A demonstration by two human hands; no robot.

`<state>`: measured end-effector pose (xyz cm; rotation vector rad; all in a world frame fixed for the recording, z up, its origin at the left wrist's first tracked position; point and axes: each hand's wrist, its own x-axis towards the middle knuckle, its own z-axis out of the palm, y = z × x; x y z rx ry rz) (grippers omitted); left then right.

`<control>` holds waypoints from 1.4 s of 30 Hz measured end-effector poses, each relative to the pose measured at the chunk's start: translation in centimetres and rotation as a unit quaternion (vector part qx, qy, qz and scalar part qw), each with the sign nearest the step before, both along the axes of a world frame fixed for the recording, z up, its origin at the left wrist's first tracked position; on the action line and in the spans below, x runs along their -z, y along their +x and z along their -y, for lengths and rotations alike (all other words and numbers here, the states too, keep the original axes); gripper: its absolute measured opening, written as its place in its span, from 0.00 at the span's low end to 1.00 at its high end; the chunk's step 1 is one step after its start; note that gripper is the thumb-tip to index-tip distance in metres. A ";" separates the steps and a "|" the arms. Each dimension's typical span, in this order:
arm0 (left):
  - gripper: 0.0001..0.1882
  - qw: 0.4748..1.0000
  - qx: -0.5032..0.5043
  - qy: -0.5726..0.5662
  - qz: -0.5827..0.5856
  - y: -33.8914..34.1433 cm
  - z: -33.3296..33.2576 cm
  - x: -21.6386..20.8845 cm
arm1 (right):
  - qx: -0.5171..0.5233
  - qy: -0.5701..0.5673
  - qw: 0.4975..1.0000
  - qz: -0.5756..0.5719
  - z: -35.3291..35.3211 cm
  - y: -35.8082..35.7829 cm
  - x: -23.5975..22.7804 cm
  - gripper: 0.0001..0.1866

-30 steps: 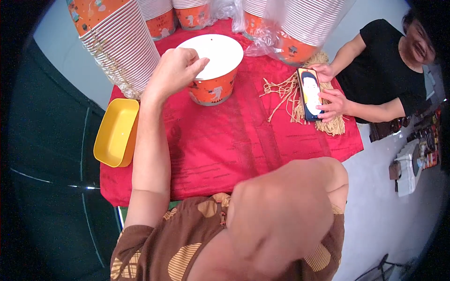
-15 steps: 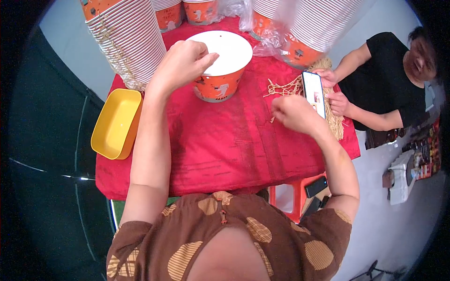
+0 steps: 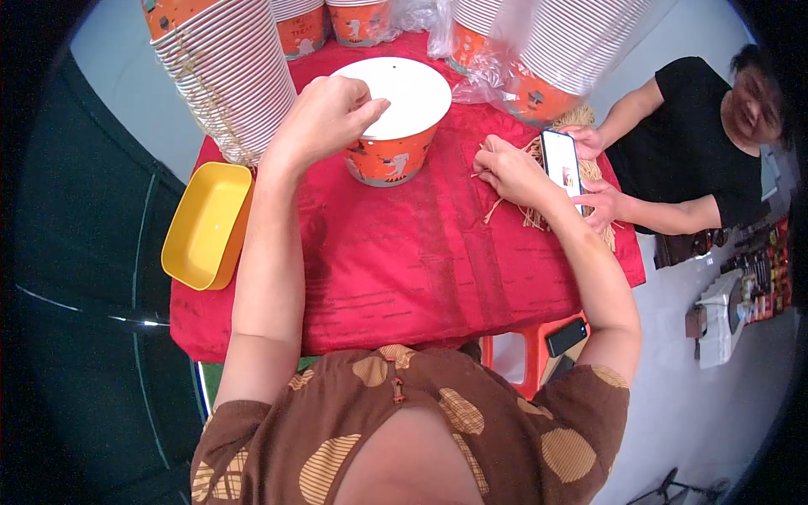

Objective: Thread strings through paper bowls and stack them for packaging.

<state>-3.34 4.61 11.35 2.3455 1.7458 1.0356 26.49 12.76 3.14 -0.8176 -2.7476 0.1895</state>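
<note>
An orange paper bucket (image 3: 391, 162) with a white inside and printed figures stands upright at the far middle of the red-covered table. My left hand (image 3: 328, 116) is closed at its left rim, thumb toward the opening; the fingertips are partly hidden. A small dark hole shows in the bucket's far wall. To the right, my right hand (image 3: 515, 172) is closed in a pinch, with a thin beige cord end poking out by the fingertips. Just beyond and under it lies a bundle of beige cords (image 3: 533, 220), partly covered by my hand and a co-worker's phone.
A tall stack of buckets (image 3: 227, 84) and a yellow plastic tub (image 3: 204, 227) stand at left. More bucket stacks (image 3: 581, 46), some in clear plastic, line the back. A co-worker holds a phone (image 3: 560, 160) over the right edge. An orange stool (image 3: 526, 358) carries a black phone.
My right hand has moved a little left and away from me, toward the bucket, with the fingers pinched. My left hand stays at the bucket's rim.
</note>
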 end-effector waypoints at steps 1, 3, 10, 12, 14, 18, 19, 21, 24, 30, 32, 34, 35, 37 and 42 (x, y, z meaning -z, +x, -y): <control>0.19 1.000 0.003 0.005 0.001 0.0 0.0 0.0 | 0.008 -0.002 1.000 0.004 0.0 -0.2 0.1 0.04; 0.19 1.000 0.002 -0.001 0.001 0.1 0.1 -0.1 | 0.019 -0.003 1.000 0.008 -0.1 -0.3 0.3 0.03; 0.21 0.999 0.005 -0.044 0.001 0.4 -0.1 -0.2 | 0.010 0.040 0.999 0.001 -1.4 -0.2 2.1 0.05; 0.21 0.997 0.032 -0.065 0.013 -0.1 0.8 -0.3 | 0.010 0.057 0.998 0.006 -1.3 -0.8 2.0 0.04; 0.24 0.991 0.058 -0.118 0.009 -0.4 1.2 -0.5 | 0.009 0.077 0.997 0.012 -1.1 -1.0 2.1 0.05; 0.24 0.990 0.061 -0.120 -0.041 -0.2 1.4 -0.6 | 0.005 0.105 0.994 0.009 -1.1 -1.0 2.5 0.04; 0.23 0.986 0.051 -0.149 -0.054 -0.1 1.4 -0.9 | -0.001 0.120 0.993 -0.002 -1.0 -1.0 2.7 0.04; 0.23 0.981 0.041 -0.179 -0.066 0.2 1.3 -1.1 | -0.007 0.133 0.991 -0.012 -0.7 -1.3 2.8 0.05; 0.22 0.978 0.004 -0.195 -0.070 0.4 1.3 -1.1 | -0.067 0.148 0.985 -0.060 0.4 -2.3 2.5 0.05; 0.21 0.980 -0.030 -0.165 -0.107 1.0 1.3 -1.0 | -0.161 0.179 0.962 -0.124 4.6 -5.3 1.0 0.05; 0.21 0.979 -0.025 -0.173 -0.103 1.2 1.3 -1.0 | -0.179 0.142 0.964 -0.134 5.9 -6.0 0.6 0.08; 0.21 0.980 -0.020 -0.170 -0.103 1.4 1.3 -1.0 | -0.201 0.135 0.960 -0.142 6.8 -6.5 0.5 0.08; 0.21 0.980 -0.016 -0.166 -0.104 1.4 1.2 -0.9 | -0.211 0.131 0.958 -0.146 7.4 -6.8 0.4 0.08; 0.20 0.978 -0.016 -0.175 -0.109 1.5 1.2 -1.1 | -0.223 0.122 0.957 -0.139 8.8 -7.5 0.2 0.08; 0.20 0.984 0.026 -0.158 -0.083 0.7 1.0 -0.5 | -0.253 0.038 0.950 -0.181 11.3 -9.1 -1.1 0.07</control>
